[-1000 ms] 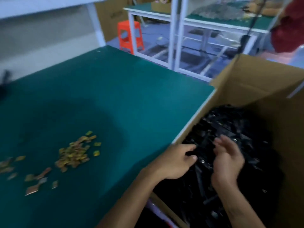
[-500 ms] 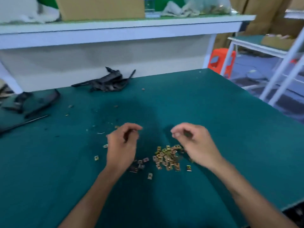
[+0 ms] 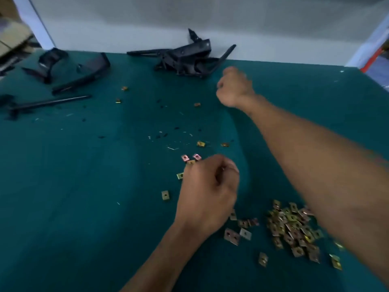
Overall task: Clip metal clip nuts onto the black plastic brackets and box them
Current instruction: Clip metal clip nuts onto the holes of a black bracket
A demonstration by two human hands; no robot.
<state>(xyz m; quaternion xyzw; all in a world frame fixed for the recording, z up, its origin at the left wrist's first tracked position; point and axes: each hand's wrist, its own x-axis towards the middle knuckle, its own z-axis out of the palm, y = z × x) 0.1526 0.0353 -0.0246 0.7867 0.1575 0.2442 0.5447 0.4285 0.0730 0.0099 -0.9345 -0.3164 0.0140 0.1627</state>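
Two bare hands over a green table (image 3: 73, 186). Left hand (image 3: 207, 190) sits near centre, low over the mat, fingers curled under among scattered clip nuts; fingertips hidden from here, so can't tell if it's got one pinched or not. Right hand (image 3: 234, 89) is stretched out far, arm crossing the right side, fingers bunched into a fist just short of the pile of black brackets (image 3: 187, 57). It's blurred, not touching the pile as far as I can see, and whether anything's inside the fist I can't tell.

Clip nuts: main heap (image 3: 294, 228) lies near right, partly under the right forearm, brass-yellow w/ a few pinkish ones. Loose strays spread around it, e.g. a pair of larger flat ones (image 3: 236, 236) just near-right of the left wrist, one single (image 3: 165, 195) to the left of the left hand, two pinkish ones (image 3: 191, 157) just beyond its knuckles. A few more dotted farther out toward the brackets.

More black brackets (image 3: 84, 74) lie far left, long thin pcs & curved ones, well apart from the centre pile. Small black & white flecks litter the mat between. White wall panel (image 3: 210, 22) stands behind the table's far edge.
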